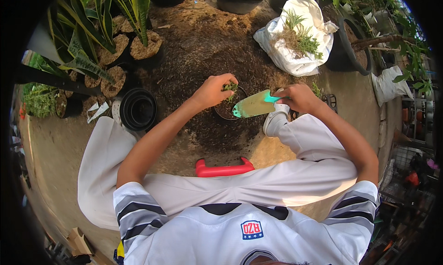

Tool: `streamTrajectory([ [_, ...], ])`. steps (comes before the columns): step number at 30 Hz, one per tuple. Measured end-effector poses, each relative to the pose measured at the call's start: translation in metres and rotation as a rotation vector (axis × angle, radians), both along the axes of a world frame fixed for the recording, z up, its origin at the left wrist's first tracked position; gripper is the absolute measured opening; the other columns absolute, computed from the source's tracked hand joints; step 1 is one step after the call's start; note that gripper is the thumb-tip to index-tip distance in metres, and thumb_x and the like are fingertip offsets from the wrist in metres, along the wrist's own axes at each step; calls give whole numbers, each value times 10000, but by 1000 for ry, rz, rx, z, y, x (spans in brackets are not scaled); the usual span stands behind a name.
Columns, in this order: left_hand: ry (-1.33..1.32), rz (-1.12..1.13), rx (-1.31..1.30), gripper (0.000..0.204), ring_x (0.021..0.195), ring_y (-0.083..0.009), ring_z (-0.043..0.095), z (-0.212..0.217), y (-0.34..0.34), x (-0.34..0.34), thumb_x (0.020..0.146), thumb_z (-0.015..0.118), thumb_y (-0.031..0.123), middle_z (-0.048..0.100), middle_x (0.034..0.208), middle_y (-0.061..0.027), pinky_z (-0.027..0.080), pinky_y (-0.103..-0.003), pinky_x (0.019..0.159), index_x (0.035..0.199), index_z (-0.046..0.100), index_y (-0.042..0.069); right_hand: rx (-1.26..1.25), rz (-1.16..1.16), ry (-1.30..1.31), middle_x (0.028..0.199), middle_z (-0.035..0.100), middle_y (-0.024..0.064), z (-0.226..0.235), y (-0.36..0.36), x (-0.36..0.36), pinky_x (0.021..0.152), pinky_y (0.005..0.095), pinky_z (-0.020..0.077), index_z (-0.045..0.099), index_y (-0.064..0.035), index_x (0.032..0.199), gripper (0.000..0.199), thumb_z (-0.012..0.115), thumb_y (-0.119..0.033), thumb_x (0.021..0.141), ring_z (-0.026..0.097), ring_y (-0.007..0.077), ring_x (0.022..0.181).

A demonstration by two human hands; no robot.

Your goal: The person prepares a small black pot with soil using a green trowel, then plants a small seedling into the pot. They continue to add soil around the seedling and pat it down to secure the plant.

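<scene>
My left hand [215, 90] pinches a small green plant [230, 87] over a round dark pot [226, 111]. Soil fills the part of the pot that shows. On the other side, my right hand [296, 98] grips the turquoise handle of a garden trowel [255, 105]. The trowel's blade, with a dirty tan face and turquoise tip, reaches left to the pot's right rim. My left forearm and the blade cover parts of the view around the pot.
Loose dark soil [184, 52] covers the ground ahead. Stacked black pots [138, 109] stand left, below potted snake plants [146, 45]. A white sack [295, 57] with uprooted greens [302, 39] sits far right, beside a large black pot [349, 48]. A red plastic piece [224, 171] lies near my legs.
</scene>
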State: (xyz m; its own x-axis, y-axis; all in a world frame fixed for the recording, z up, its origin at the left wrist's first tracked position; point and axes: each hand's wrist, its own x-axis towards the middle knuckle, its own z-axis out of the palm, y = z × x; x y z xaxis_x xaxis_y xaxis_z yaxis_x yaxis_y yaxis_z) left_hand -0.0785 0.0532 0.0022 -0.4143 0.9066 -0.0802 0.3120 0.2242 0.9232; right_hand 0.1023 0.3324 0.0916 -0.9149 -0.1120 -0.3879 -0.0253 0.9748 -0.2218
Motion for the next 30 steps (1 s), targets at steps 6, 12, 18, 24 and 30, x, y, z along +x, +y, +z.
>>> streamTrajectory([
  [6,7,-18,-44,326,873,-224,682,5,2,2,937,739,143,674,1074,-156,558,-395,776,1234,637,56,41,-53,80,840,739,141,-5,10,-5,724,471,547,787,-265,1153,276,731,-371,905,709,359,793],
  [12,-13,21,-117,294,1111,-347,688,19,0,5,937,723,137,699,1168,-204,555,-477,932,1204,640,45,92,-45,78,820,739,130,0,6,-3,720,462,550,785,-230,1158,292,738,-361,902,713,347,796],
  [18,-4,14,-147,356,952,-301,678,18,2,5,950,689,114,669,1083,-163,531,-466,830,1279,564,63,65,-183,46,924,754,146,14,8,-5,755,465,556,773,-194,1184,294,692,-354,951,720,355,836],
  [24,-71,5,-182,408,916,-288,660,24,2,5,961,667,109,652,1101,-164,513,-465,818,1336,512,76,-161,-287,-164,989,734,202,24,-4,6,790,470,545,660,-63,1248,356,588,-339,1034,722,346,886],
  [30,13,29,-153,401,1008,-334,684,12,-4,3,962,653,105,669,1148,-216,520,-470,862,1337,513,73,-311,-492,-537,842,683,219,27,-53,19,598,497,523,511,-14,1201,354,502,-344,1076,680,366,640],
])
